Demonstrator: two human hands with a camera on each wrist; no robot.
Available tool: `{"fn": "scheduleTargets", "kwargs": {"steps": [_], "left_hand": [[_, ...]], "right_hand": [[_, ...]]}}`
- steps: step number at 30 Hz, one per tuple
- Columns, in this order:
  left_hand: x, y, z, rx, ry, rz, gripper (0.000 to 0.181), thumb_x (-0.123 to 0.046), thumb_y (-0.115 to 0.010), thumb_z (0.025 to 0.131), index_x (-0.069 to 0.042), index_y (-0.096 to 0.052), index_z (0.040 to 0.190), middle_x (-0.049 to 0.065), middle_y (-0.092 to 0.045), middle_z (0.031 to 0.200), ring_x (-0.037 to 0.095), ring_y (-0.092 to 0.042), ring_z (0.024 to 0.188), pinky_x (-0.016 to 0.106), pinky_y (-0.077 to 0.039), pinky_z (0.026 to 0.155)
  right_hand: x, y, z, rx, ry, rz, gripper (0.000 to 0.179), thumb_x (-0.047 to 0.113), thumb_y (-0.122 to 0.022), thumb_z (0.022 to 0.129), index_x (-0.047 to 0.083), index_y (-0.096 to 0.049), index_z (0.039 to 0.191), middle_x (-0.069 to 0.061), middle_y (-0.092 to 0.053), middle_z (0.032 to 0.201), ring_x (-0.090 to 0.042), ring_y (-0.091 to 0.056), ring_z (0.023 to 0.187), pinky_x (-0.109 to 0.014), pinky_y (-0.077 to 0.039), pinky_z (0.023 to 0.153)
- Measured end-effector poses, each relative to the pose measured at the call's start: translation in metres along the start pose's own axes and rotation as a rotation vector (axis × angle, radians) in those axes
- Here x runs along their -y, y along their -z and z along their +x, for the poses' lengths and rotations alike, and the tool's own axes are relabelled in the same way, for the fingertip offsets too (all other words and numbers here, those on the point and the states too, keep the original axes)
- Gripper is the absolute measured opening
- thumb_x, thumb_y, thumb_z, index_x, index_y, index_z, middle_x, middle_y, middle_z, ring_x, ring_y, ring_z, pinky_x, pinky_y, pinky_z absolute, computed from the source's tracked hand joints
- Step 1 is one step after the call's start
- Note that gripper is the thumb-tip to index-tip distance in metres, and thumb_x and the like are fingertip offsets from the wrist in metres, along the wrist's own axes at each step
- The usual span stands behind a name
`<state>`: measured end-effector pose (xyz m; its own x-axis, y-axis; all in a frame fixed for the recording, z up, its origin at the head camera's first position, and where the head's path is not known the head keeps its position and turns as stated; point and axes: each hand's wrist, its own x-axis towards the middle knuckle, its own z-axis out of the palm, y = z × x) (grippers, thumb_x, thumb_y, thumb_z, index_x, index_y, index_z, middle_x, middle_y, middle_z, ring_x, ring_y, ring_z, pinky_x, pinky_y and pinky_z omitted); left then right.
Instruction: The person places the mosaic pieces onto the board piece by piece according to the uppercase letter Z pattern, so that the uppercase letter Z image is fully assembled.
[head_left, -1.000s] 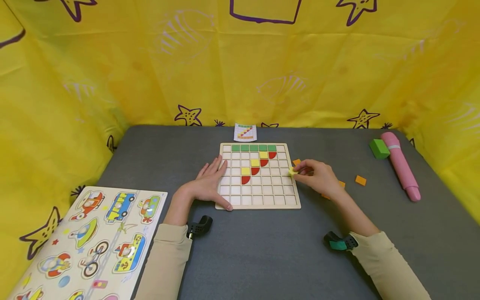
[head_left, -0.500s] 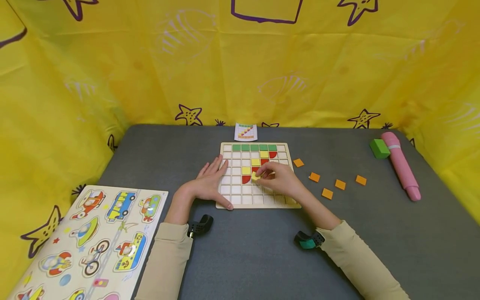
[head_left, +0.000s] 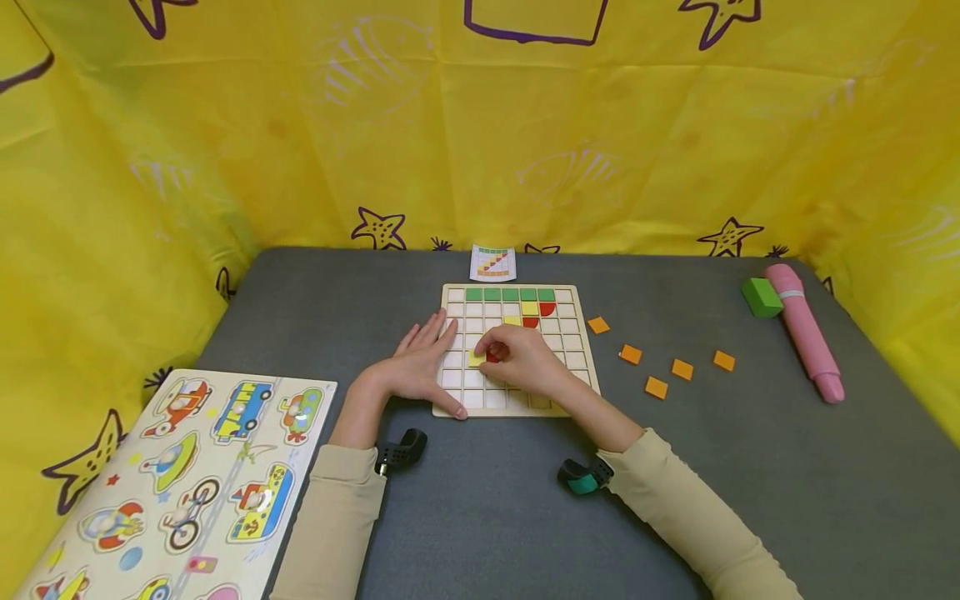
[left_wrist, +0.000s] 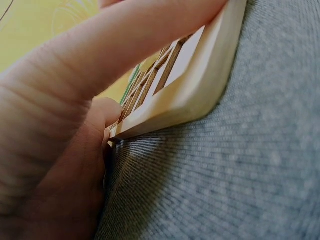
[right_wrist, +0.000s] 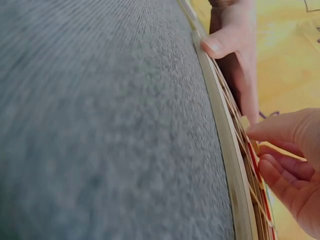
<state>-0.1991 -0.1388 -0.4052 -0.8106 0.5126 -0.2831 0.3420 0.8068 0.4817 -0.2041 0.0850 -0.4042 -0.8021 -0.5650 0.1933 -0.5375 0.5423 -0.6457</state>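
Observation:
A wooden grid board point(head_left: 491, 400) lies on the dark table. My left hand point(head_left: 416, 367) rests along its left edge with fingers spread, its thumb over the front corner, as the left wrist view also shows. Between thumb and fingers, my right hand point(head_left: 517, 360) pinches a yellow square tile point(head_left: 476, 360) at a cell left of the lowest red piece. Green square tiles point(head_left: 510, 295) fill part of the back row. Red quarter-circle tiles point(head_left: 547, 309) and yellow tiles point(head_left: 530, 308) step diagonally down to the left; the right hand hides some of them.
Several orange square tiles point(head_left: 656, 387) lie right of the board. A small pattern card point(head_left: 492, 263) stands behind it. Farther right are a green block point(head_left: 762, 297) and a pink cylindrical object point(head_left: 804, 333). A vehicle picture puzzle point(head_left: 187, 475) lies at the left.
My right hand has moved left from beside the board's right edge to over the grid, carrying the yellow tile. Orange tiles it covered are now in sight. The left hand has stayed put.

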Motion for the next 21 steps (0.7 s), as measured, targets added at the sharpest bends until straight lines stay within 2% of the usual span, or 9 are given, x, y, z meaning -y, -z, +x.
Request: {"fn": "scheduleTargets", "kwargs": {"steps": [6, 13, 17, 21], "left_hand": [[0.0, 0.0, -0.001, -0.004, 0.001, 0.0, 0.14, -0.068, -0.079, 0.062, -0.007, 0.004, 0.156, 0.009, 0.021, 0.16, 0.022, 0.017, 0.147, 0.044, 0.007, 0.117], [-0.001, -0.001, 0.0, -0.003, 0.006, -0.001, 0.139, -0.067, -0.08, 0.062, -0.008, 0.004, 0.156, 0.009, 0.021, 0.16, 0.021, 0.017, 0.147, 0.044, 0.007, 0.117], [0.0, -0.001, 0.001, 0.001, 0.005, -0.005, 0.139, -0.067, -0.08, 0.062, -0.008, 0.004, 0.156, 0.008, 0.021, 0.16, 0.021, 0.017, 0.147, 0.043, 0.007, 0.117], [0.0, -0.001, 0.001, 0.0, 0.006, -0.01, 0.139, -0.066, -0.08, 0.062, -0.008, 0.004, 0.156, 0.009, 0.021, 0.16, 0.022, 0.017, 0.147, 0.044, 0.006, 0.117]], "right_hand": [[0.003, -0.002, 0.001, 0.0, -0.017, 0.002, 0.017, 0.011, -0.078, 0.082, 0.008, -0.071, 0.097, -0.003, -0.065, 0.087, -0.015, -0.057, 0.078, -0.028, -0.05, 0.073], [-0.001, 0.001, -0.004, -0.019, -0.024, -0.017, 0.012, 0.012, -0.075, 0.085, 0.011, -0.072, 0.097, 0.002, -0.066, 0.086, -0.014, -0.057, 0.077, -0.029, -0.049, 0.072], [-0.005, 0.012, -0.012, -0.057, -0.028, -0.013, 0.009, 0.013, -0.072, 0.088, 0.011, -0.073, 0.097, 0.002, -0.068, 0.09, -0.014, -0.06, 0.083, -0.031, -0.051, 0.076], [-0.013, 0.031, -0.023, -0.096, -0.059, -0.005, 0.01, 0.012, -0.069, 0.09, 0.008, -0.073, 0.098, 0.0, -0.069, 0.093, -0.017, -0.06, 0.085, -0.034, -0.052, 0.075]]}}
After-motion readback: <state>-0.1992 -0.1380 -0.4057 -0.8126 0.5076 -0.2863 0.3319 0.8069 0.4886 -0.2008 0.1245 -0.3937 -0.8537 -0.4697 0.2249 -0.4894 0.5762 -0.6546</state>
